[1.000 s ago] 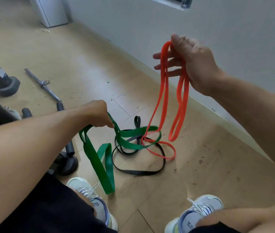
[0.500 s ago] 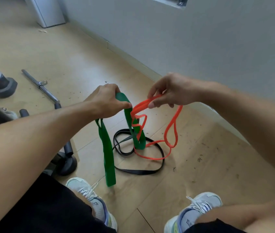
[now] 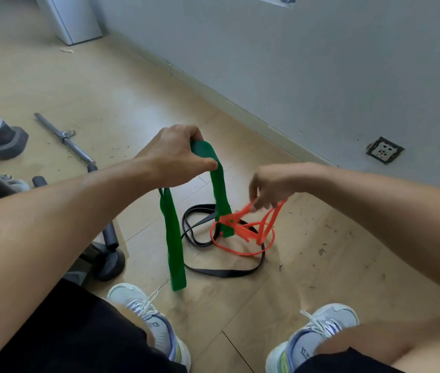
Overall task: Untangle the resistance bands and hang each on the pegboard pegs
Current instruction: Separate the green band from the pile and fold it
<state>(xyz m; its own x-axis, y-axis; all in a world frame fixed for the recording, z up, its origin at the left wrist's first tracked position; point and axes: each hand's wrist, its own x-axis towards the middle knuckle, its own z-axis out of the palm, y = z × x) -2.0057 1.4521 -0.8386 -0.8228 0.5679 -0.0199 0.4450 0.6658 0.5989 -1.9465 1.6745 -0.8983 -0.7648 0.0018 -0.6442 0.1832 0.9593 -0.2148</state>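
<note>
My left hand (image 3: 175, 154) is shut on the top of a wide green band (image 3: 175, 249), lifted so two lengths hang down; the right length passes through orange loops near the floor. My right hand (image 3: 270, 184), lower and to the right, pinches strands of the thin orange band (image 3: 243, 235), which lies bunched and looped around the green one. A black band (image 3: 221, 271) lies on the wooden floor beneath both, partly under the orange loop. No pegboard is in view.
A grey wall (image 3: 294, 63) with a floor-level socket (image 3: 384, 150) runs along the right. A steel bar (image 3: 65, 137) and black equipment feet (image 3: 108, 262) lie at left. My two shoes (image 3: 149, 316) stand at the bottom.
My right hand has dropped from high up to near the floor with the orange band, which now bunches up. My left hand has raised the green band higher.
</note>
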